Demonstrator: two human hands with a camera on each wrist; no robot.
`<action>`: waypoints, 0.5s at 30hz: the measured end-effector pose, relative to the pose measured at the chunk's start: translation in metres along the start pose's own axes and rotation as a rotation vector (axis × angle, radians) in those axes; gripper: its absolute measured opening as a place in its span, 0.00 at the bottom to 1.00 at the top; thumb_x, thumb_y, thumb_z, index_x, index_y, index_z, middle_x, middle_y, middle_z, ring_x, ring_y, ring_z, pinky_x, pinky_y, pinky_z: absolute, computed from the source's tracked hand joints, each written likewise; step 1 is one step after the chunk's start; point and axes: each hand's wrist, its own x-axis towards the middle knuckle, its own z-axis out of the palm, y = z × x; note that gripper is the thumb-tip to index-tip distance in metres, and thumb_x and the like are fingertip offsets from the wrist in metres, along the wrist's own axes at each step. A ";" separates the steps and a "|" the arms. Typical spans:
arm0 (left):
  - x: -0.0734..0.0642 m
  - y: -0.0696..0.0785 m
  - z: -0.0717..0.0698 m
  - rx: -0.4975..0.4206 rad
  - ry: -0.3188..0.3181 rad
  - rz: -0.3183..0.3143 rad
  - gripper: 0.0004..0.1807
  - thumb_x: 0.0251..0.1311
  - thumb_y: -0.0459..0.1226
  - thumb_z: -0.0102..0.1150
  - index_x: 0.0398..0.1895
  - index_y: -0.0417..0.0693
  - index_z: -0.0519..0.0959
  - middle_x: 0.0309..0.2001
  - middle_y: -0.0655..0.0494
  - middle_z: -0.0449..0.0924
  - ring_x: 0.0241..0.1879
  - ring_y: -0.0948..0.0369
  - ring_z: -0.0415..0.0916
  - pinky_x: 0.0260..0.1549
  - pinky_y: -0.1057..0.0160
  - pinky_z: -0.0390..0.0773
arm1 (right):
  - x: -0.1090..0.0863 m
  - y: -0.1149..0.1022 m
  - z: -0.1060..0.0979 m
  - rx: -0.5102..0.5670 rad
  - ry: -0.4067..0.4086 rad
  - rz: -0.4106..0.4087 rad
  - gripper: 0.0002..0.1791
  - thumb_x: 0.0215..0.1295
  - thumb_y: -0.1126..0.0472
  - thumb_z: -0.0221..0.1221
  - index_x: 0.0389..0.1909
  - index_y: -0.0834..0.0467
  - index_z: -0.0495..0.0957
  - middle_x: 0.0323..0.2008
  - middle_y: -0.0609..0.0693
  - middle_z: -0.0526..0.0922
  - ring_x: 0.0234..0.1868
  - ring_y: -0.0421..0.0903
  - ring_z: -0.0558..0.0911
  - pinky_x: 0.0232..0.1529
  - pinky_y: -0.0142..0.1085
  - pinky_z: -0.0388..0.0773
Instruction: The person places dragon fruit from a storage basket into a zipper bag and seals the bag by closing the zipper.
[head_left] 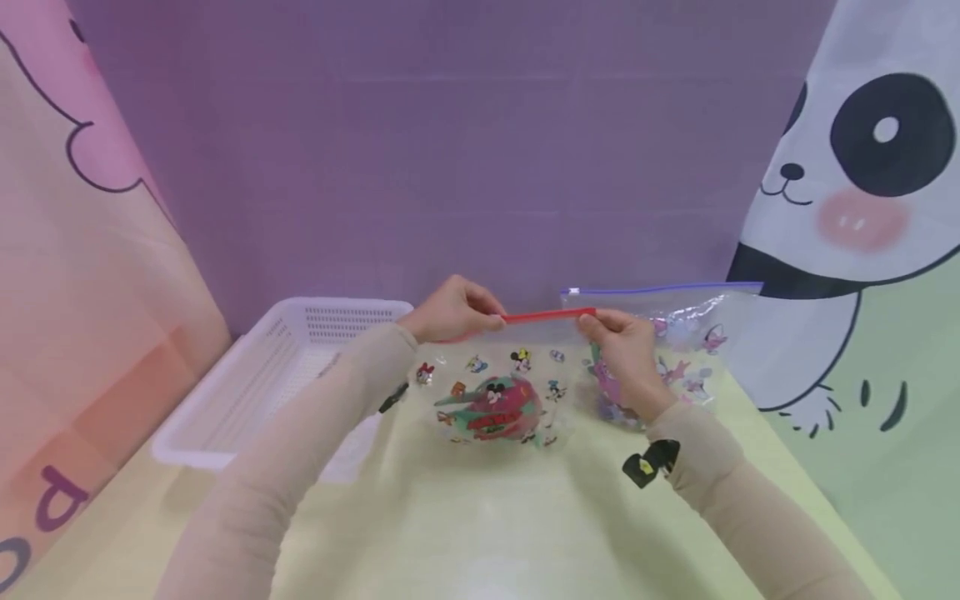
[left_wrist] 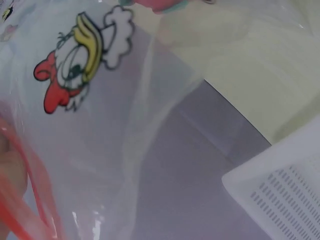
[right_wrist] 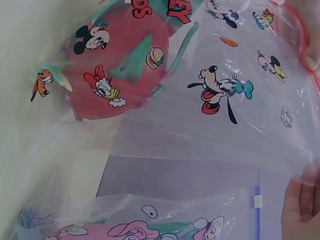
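A clear zip bag (head_left: 517,362) with a red zip edge (head_left: 547,316) and cartoon prints hangs upright between my hands. My left hand (head_left: 461,310) pinches the red edge toward its left part. At its right end, the thumb and fingers of my right hand (head_left: 626,350) pinch the bag's top corner. Inside the bag, low down, lies a red and green item (right_wrist: 120,65); its exact kind cannot be told through the printed film. In the left wrist view, only part of my left hand (left_wrist: 12,170) shows beside the red strip.
A second clear zip bag (head_left: 712,312) with a blue zip edge and pink contents stands behind my right hand. To the left is a white perforated plastic basket (head_left: 217,433) on the pale table (head_left: 480,525). A purple backdrop (head_left: 465,167) rises behind.
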 end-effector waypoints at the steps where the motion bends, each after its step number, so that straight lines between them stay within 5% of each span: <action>1: -0.001 -0.001 -0.001 0.005 0.001 -0.005 0.06 0.50 0.39 0.66 0.33 0.51 0.84 0.33 0.57 0.83 0.36 0.60 0.77 0.39 0.63 0.77 | 0.000 0.000 -0.001 -0.001 0.002 -0.004 0.19 0.59 0.56 0.60 0.48 0.63 0.76 0.34 0.38 0.85 0.37 0.33 0.79 0.55 0.40 0.73; 15: -0.015 -0.015 -0.014 0.004 0.026 -0.003 0.07 0.50 0.36 0.65 0.34 0.46 0.84 0.33 0.53 0.84 0.36 0.55 0.79 0.37 0.63 0.78 | -0.001 0.006 -0.008 -0.014 0.012 -0.045 0.18 0.61 0.59 0.58 0.48 0.67 0.75 0.33 0.39 0.85 0.32 0.27 0.80 0.43 0.24 0.76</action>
